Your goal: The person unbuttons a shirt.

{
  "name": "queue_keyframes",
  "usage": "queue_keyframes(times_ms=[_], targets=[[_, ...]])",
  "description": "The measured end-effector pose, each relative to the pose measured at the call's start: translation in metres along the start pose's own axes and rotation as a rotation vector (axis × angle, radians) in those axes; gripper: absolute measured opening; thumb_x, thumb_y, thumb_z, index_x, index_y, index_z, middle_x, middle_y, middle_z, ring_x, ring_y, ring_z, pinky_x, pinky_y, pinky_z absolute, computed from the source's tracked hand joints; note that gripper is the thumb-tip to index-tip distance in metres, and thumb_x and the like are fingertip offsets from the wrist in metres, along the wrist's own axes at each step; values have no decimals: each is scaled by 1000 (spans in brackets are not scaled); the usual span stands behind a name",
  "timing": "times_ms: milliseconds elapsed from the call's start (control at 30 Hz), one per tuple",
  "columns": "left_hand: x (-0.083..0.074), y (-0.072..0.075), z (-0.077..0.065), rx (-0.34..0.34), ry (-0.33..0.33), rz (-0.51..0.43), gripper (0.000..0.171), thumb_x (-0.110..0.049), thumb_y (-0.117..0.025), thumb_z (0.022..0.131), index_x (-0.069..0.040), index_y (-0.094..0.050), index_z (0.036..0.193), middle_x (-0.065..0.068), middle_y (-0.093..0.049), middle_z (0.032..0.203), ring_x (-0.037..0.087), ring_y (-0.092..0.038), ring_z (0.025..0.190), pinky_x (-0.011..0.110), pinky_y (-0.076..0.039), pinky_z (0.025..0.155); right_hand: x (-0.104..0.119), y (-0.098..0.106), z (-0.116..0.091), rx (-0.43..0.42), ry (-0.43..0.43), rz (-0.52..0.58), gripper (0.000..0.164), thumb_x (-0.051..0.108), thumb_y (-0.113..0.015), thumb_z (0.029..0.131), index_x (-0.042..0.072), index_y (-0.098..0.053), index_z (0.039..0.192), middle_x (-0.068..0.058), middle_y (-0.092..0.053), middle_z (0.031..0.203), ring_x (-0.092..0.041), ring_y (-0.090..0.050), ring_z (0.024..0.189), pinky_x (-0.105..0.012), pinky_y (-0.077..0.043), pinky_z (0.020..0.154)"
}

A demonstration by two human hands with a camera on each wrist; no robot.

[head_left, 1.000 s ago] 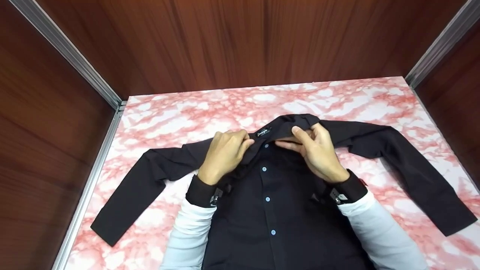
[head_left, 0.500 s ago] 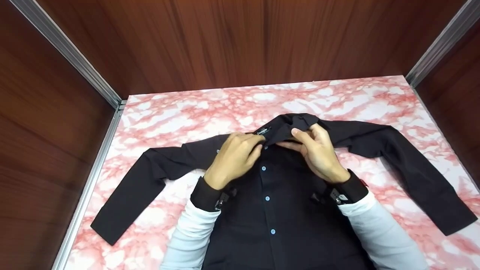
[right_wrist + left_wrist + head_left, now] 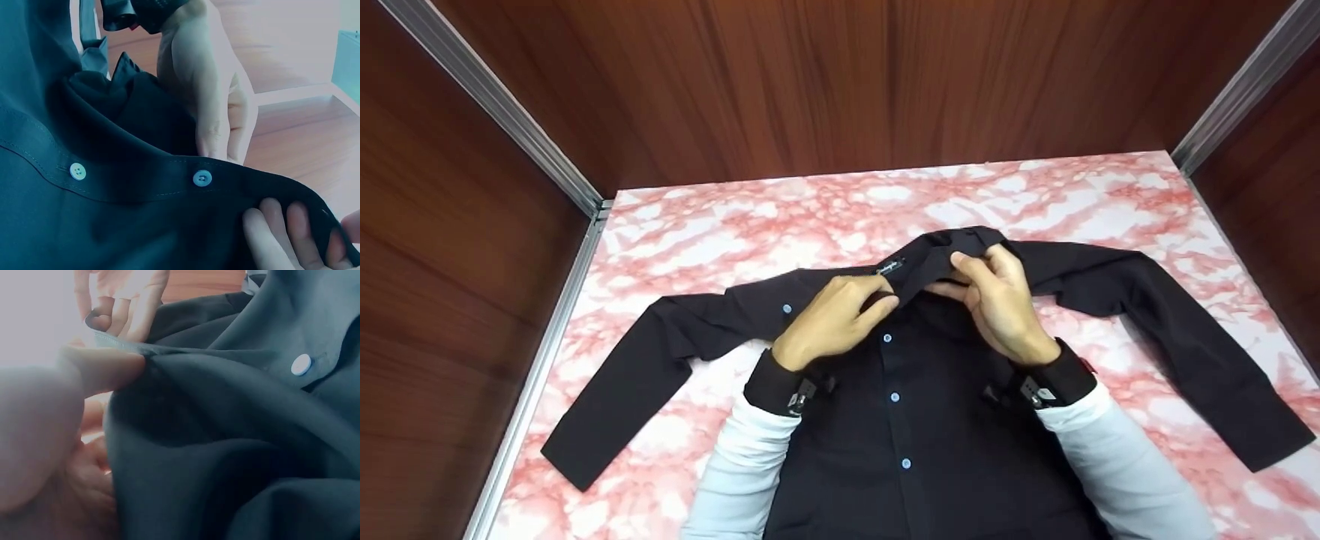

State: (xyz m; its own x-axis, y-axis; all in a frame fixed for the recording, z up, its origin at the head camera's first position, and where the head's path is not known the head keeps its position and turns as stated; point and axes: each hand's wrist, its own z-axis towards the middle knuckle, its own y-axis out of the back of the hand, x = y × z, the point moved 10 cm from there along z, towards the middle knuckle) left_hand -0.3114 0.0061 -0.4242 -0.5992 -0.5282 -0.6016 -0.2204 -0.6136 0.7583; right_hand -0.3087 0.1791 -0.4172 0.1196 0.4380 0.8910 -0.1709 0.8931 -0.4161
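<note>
A black long-sleeved button shirt point(image 3: 960, 450) lies front up, both sleeves spread outward. My left hand point(image 3: 832, 319) pinches the fabric edge just below the collar point(image 3: 934, 262), near the neck label point(image 3: 890, 266). In the left wrist view its thumb point(image 3: 112, 368) presses on that edge. On the other side of the neck my right hand point(image 3: 1001, 307) holds the collar between thumb and fingers, some fingers tucked under the cloth. The right wrist view has the right hand's fingers point(image 3: 270, 230) against the cloth, close to a pale blue button point(image 3: 202, 178).
The shirt lies on a table point(image 3: 697, 240) with a red and white marbled top. A brown wood panel point(image 3: 840, 90) stands behind it, with more panels at both sides. A metal rail point(image 3: 540, 360) runs along the left edge.
My left hand has moved right and slightly down along the neck edge, uncovering a button on the shirt's left shoulder side. The right hand keeps its hold, shifted very slightly.
</note>
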Motion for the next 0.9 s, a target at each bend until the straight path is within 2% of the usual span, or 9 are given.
queue_keyframes(times_ms=[167, 300, 433, 567, 733, 900], targets=[[3, 4, 1, -41, 23, -28, 19, -23, -68, 112, -8, -76, 105, 7, -76, 90, 17, -64, 81, 33, -52, 78, -2, 5, 1, -47, -29, -32, 12, -2, -52, 113, 2, -62, 109, -16, -83, 111, -27, -86, 101, -50, -72, 88], [3, 7, 0, -76, 18, -39, 17, -21, -69, 111, -7, -76, 103, 8, -77, 92, 18, -65, 81, 33, -52, 79, -12, 8, 2, -53, -127, -113, 13, 3, -54, 114, 0, -63, 105, -14, -84, 101, -28, -86, 89, -51, -72, 81], [0, 9, 1, -120, -4, -17, 16, -19, -70, 111, -5, -76, 106, 10, -80, 100, 22, -71, 88, 40, -58, 84, -31, 4, 0, 28, -291, -251, 25, 15, -58, 116, -5, -67, 106, -13, -81, 93, -27, -84, 78, -47, -72, 76], [-9, 9, 1, -165, -53, 12, 17, -18, -69, 112, -3, -74, 107, 11, -78, 99, 25, -72, 86, 43, -60, 82, -50, -4, -5, 146, -425, -340, 40, 26, -57, 118, -11, -69, 111, -13, -82, 93, -25, -84, 76, -43, -72, 75], [-19, 7, 1, -185, -109, 13, 18, -18, -67, 114, -3, -73, 108, 10, -75, 95, 22, -69, 83, 39, -58, 78, -58, -7, -6, 180, -462, -276, 35, 22, -56, 119, -11, -69, 121, -11, -82, 97, -22, -84, 80, -41, -72, 80], [-19, 6, 2, -193, -99, -7, 18, -18, -65, 115, -4, -72, 106, 9, -72, 89, 19, -65, 78, 32, -52, 74, -55, -10, -5, 206, -400, -166, 27, 10, -59, 117, -11, -66, 132, -12, -83, 109, -24, -86, 93, -42, -71, 92]])
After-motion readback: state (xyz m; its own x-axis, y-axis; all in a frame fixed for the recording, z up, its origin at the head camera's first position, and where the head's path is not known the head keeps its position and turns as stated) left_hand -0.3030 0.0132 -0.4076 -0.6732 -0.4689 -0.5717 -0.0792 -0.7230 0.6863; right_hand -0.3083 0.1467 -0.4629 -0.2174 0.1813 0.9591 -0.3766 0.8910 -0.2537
